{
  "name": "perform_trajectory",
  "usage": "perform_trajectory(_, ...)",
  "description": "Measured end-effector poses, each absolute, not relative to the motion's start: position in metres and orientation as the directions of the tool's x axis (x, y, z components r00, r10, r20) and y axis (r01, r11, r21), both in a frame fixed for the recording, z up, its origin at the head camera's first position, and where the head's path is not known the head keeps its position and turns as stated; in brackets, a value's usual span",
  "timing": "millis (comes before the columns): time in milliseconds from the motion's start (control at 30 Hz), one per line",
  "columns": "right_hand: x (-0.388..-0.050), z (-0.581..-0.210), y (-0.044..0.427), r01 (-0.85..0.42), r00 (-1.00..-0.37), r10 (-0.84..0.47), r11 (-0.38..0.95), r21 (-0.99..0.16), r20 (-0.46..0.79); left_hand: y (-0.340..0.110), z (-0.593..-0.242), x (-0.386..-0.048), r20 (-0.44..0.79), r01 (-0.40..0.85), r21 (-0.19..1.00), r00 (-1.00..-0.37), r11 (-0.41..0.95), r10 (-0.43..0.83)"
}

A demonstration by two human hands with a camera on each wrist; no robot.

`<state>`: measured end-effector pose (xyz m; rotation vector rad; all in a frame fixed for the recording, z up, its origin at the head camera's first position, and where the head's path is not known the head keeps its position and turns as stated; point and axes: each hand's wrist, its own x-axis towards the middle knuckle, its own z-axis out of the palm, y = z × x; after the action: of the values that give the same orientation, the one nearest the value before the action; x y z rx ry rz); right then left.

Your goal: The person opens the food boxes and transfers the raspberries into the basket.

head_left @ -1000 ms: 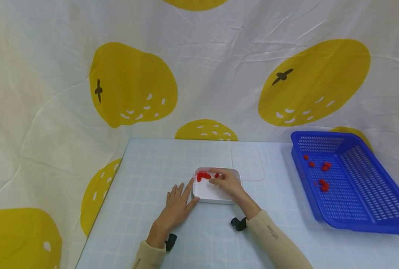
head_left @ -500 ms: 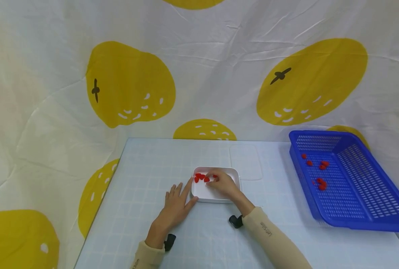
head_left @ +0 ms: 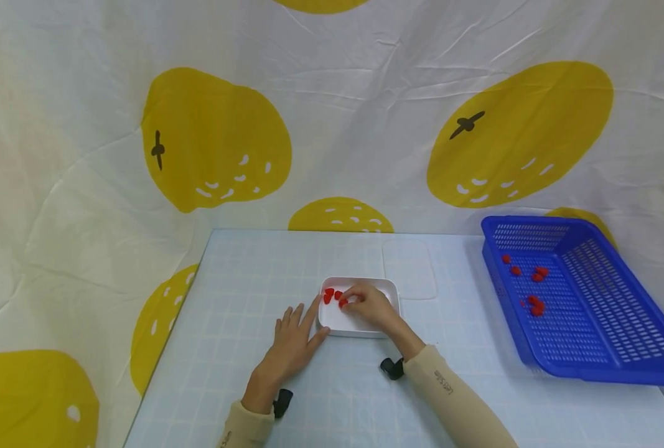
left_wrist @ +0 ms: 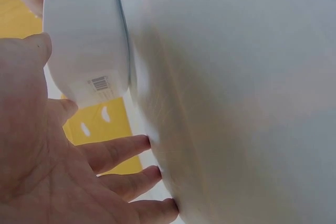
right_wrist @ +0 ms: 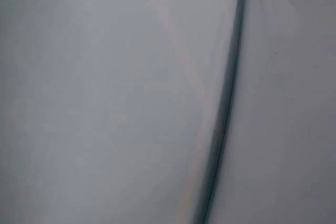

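A small white rectangular container (head_left: 360,326) stands on the table with several small red pieces (head_left: 328,297) at its far left corner. My right hand (head_left: 372,306) reaches into it, thumb and index finger pinching one red piece (head_left: 343,303). At the container's left side lies my left hand (head_left: 292,350), fingers spread, with index finger and thumb touching the wall. In the left wrist view, the thumb and a fingertip meet the container's side (left_wrist: 89,30), which bears a barcode label. The right wrist view catches mostly the container's outer wall (right_wrist: 283,77); the red pieces are hidden there.
A blue perforated basket (head_left: 578,367) stands at the right, holding several red pieces (head_left: 536,306). Behind the container, a clear rounded lid-like sheet (head_left: 410,270) lies flat. A patterned cloth (head_left: 360,155) hangs behind the table (head_left: 253,267).
My right fingers have closed on a red piece and shifted slightly toward me inside the container. The left hand stays against the container's side. The head view has shifted slightly.
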<state>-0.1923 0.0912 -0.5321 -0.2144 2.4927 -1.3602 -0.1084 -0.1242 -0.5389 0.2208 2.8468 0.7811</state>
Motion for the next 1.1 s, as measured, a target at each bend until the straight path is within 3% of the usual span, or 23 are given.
perform_trajectory(333, -0.19, -0.523, 0.102, -0.029, -0.943, -0.303, 0.491, -0.871, -0.14, -0.124, -0.538, -0.108, -0.146, 0.087, 0.511, -0.971, 0.855, 0.187)
perform_trajectory(667, -0.181, -0.491, 0.117, 0.0, -0.953, -0.273, 0.439, -0.899, -0.134, -0.122, -0.537, -0.109, -0.144, 0.085, 0.493, -0.974, 0.866, 0.178)
perform_trajectory(1100, -0.175, -0.48, 0.143, 0.041, -0.954, -0.276, 0.269, -0.962, -0.118, -0.122, -0.539, -0.107, -0.149, 0.074, 0.511, -0.974, 0.856, 0.173)
